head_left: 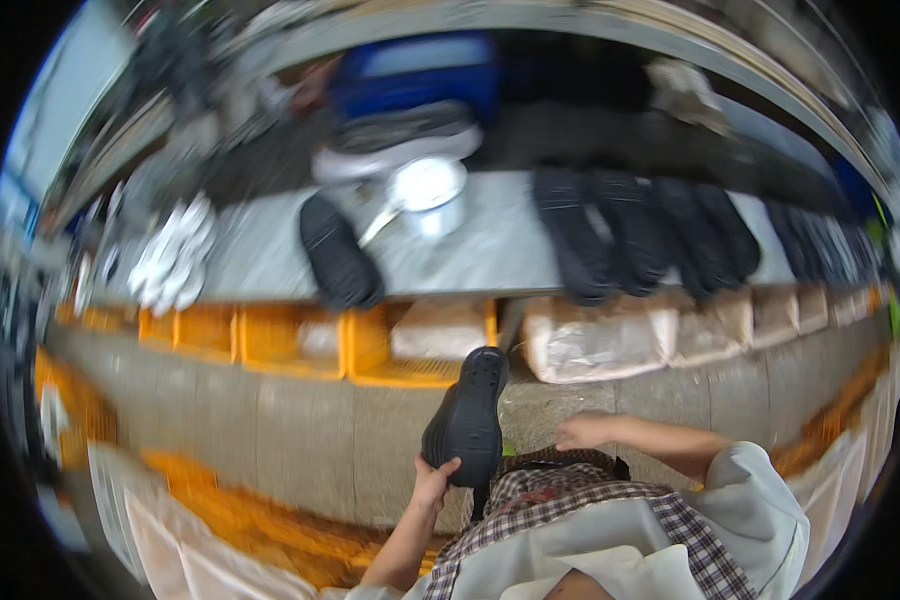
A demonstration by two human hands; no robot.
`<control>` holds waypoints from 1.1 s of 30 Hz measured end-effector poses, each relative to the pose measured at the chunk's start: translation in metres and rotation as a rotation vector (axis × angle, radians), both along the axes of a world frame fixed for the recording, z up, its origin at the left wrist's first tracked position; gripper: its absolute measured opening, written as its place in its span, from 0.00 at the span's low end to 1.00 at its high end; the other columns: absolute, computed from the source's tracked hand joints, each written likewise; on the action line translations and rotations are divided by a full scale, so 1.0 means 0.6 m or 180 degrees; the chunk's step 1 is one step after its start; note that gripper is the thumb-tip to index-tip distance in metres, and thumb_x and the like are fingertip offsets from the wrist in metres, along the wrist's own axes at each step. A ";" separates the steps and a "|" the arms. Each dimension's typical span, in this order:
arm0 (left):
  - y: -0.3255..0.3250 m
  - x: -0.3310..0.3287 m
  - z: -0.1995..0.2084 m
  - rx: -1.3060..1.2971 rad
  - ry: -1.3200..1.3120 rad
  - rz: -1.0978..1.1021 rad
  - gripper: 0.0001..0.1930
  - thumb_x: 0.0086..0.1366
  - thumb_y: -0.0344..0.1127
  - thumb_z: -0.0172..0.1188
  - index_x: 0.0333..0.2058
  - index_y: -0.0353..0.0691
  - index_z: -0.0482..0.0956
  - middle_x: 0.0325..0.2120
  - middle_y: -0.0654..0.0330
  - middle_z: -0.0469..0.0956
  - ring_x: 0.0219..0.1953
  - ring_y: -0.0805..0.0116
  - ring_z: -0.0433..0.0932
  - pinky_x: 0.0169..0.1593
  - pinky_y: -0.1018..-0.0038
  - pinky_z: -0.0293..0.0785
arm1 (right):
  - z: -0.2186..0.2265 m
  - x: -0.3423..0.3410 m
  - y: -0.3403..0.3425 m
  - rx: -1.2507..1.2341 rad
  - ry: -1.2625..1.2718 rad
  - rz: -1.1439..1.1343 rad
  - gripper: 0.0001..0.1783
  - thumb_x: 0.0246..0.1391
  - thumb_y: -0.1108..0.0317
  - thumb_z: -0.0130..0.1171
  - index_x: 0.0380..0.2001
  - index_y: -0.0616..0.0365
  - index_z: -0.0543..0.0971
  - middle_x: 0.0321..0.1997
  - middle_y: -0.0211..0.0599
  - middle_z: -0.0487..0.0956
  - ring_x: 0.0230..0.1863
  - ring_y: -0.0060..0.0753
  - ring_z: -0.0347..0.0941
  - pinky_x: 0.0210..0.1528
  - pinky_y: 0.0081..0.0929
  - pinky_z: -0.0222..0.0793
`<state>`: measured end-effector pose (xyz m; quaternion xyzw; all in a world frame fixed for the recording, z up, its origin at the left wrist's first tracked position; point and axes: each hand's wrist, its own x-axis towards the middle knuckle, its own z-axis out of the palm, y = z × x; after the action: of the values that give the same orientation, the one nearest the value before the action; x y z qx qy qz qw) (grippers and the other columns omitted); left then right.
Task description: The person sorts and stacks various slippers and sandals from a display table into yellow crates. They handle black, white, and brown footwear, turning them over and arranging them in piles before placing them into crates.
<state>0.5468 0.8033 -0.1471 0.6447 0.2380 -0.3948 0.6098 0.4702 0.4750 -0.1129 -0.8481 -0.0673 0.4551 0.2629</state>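
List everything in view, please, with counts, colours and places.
Held shoe piece: one, black, left hand
Table: one, grey, ahead
Pot: one, white, on table
Lone shoe piece: one, black, left of pot
Stick: one, pale, left of pot
Shoe pieces: about four, black, right of pot
Far pieces: several, dark, farther right
Loose pieces: several, white, table's left
Container: one, blue, behind pot
Baskets: several, orange, under table
Lined baskets: several, pale, below right
Apron: one, checked brown, white, on person
Left hand: one, bare, around held piece
Right hand: one, bare, near apron
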 end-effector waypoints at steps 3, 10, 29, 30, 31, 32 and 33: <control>-0.090 0.022 0.013 -0.0548 -0.0152 -0.0839 0.38 0.53 0.26 0.65 0.58 0.35 0.52 0.51 0.47 0.67 0.50 0.55 0.72 0.46 0.63 0.75 | -0.098 -0.134 -0.045 0.0403 0.0060 -0.1325 0.32 0.57 0.41 0.48 0.51 0.56 0.73 0.48 0.49 0.77 0.49 0.52 0.72 0.50 0.41 0.67; -0.405 -0.033 0.081 -0.1134 0.0723 -0.2298 0.27 0.55 0.25 0.61 0.54 0.34 0.63 0.45 0.52 0.74 0.44 0.55 0.77 0.44 0.58 0.77 | -0.117 -0.271 -0.104 0.2881 0.1091 -0.6170 0.39 0.57 0.35 0.42 0.65 0.45 0.54 0.63 0.39 0.64 0.62 0.39 0.62 0.61 0.40 0.59; -0.923 -0.491 0.360 -0.3091 -0.0321 -0.5179 0.48 0.52 0.35 0.68 0.65 0.41 0.44 0.59 0.52 0.61 0.59 0.55 0.64 0.60 0.63 0.64 | 0.224 -0.648 -0.300 0.4983 -0.5442 -0.6546 0.40 0.54 0.55 0.59 0.63 0.56 0.52 0.62 0.42 0.62 0.62 0.36 0.60 0.62 0.36 0.59; -0.945 -0.508 0.359 -0.3287 0.0341 -0.4785 0.44 0.56 0.38 0.65 0.65 0.40 0.46 0.58 0.52 0.63 0.58 0.55 0.66 0.59 0.63 0.67 | 0.230 -0.653 -0.303 0.4838 -0.5420 -0.6732 0.41 0.54 0.56 0.60 0.63 0.56 0.50 0.63 0.43 0.60 0.63 0.37 0.58 0.63 0.37 0.58; -0.970 -0.527 0.356 -0.2975 0.0405 -0.4893 0.37 0.61 0.41 0.59 0.63 0.38 0.50 0.56 0.51 0.65 0.55 0.56 0.69 0.57 0.64 0.69 | 0.235 -0.658 -0.303 0.4614 -0.5403 -0.6999 0.43 0.53 0.58 0.61 0.63 0.56 0.49 0.63 0.44 0.60 0.64 0.38 0.56 0.63 0.37 0.56; -0.986 -0.541 0.352 -0.2580 0.0516 -0.4912 0.31 0.65 0.44 0.53 0.62 0.37 0.54 0.55 0.51 0.67 0.53 0.58 0.71 0.55 0.65 0.72 | 0.238 -0.662 -0.306 0.4401 -0.5488 -0.7127 0.45 0.52 0.59 0.63 0.63 0.57 0.47 0.63 0.45 0.59 0.64 0.39 0.54 0.64 0.38 0.54; -0.990 -0.555 0.346 -0.2699 0.1037 -0.4865 0.28 0.67 0.45 0.49 0.61 0.36 0.57 0.54 0.51 0.68 0.52 0.58 0.72 0.55 0.65 0.72 | 0.241 -0.667 -0.311 0.3832 -0.5663 -0.7369 0.46 0.50 0.60 0.64 0.63 0.57 0.46 0.62 0.46 0.59 0.64 0.40 0.54 0.64 0.38 0.53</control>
<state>0.2141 0.2095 0.0604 0.2832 -0.3398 -0.8356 0.3257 0.0700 0.2885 0.0318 0.1984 -0.3007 0.6998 -0.6168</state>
